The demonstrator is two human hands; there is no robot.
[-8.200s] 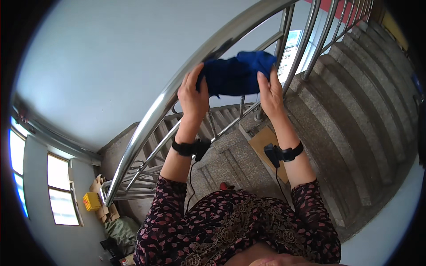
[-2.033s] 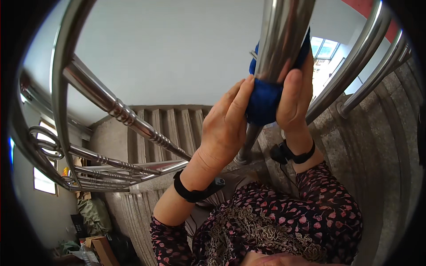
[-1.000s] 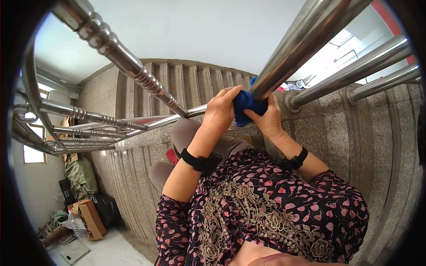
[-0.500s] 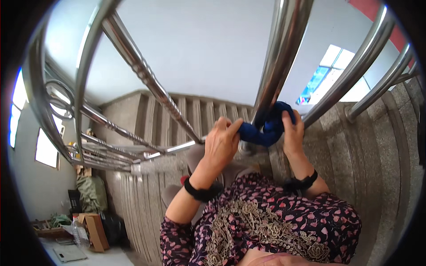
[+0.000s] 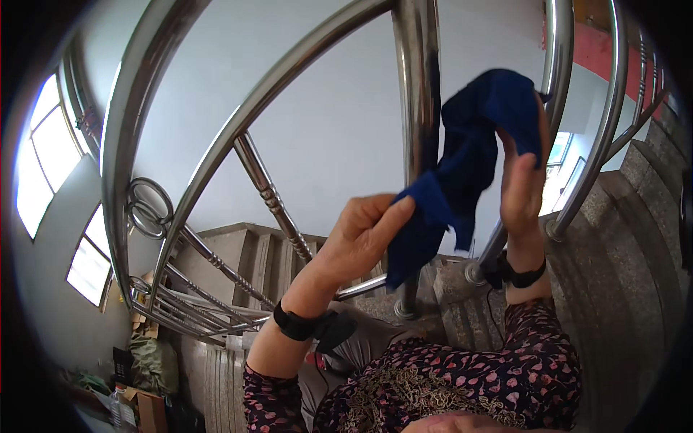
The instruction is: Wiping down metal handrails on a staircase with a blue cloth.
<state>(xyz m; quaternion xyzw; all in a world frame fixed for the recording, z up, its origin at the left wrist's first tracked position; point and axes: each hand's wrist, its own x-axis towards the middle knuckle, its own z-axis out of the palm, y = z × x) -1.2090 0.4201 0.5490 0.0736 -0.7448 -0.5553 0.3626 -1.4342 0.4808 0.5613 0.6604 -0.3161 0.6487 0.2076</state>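
A dark blue cloth [image 5: 462,155] is stretched between my hands in front of and beside the thick steel post [image 5: 416,94]. My left hand [image 5: 364,234] pinches its lower left part between thumb and fingers, and a loose end hangs below. Higher up on the right, my right hand [image 5: 525,187] holds the other end. The cloth drapes over its fingers and hides most of them, while the thumb shows in front. Whether the cloth touches the post I cannot tell.
A curved steel handrail [image 5: 238,119] with twisted balusters [image 5: 271,195] runs to the left. More steel posts [image 5: 610,86] stand at the right. Stone steps [image 5: 599,252] surround me. A cardboard box [image 5: 151,413] and a green sack [image 5: 154,364] lie at the lower left.
The cloth was bunched around the lower part of the post; now it is raised and spread out. My right hand has moved up and right, away from my left. The view has shifted.
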